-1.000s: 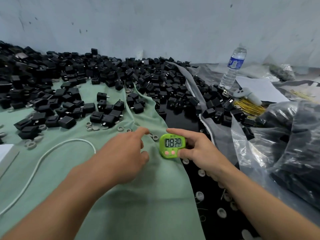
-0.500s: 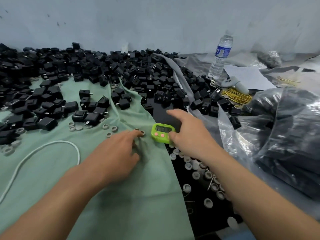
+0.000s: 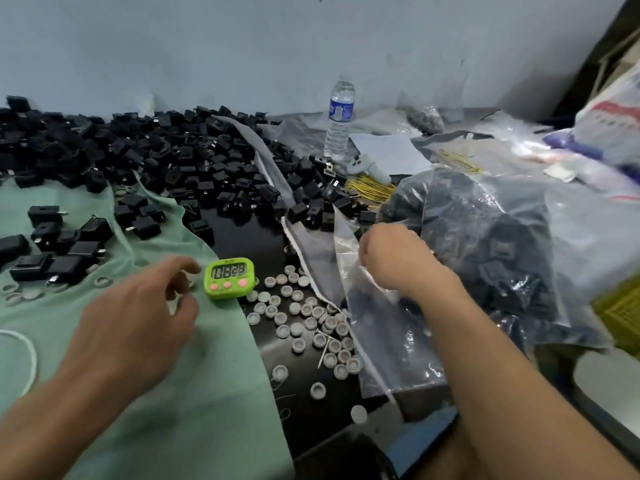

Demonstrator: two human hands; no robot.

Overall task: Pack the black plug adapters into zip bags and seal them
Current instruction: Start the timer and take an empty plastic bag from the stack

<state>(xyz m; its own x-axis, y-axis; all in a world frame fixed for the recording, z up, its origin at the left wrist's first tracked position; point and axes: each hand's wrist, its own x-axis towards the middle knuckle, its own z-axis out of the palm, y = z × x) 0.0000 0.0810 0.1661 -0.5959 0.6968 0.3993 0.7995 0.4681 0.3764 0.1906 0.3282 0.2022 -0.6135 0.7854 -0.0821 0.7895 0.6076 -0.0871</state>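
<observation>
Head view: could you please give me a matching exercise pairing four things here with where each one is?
Things:
1. timer
2. bottle
3. caps
4. right hand

Places:
A. scattered on the black table
B. against the clear bag
C. upright at the back
D. at the edge of the green cloth

Pairs: 1-D, 2-C, 3-A, 4-B
</observation>
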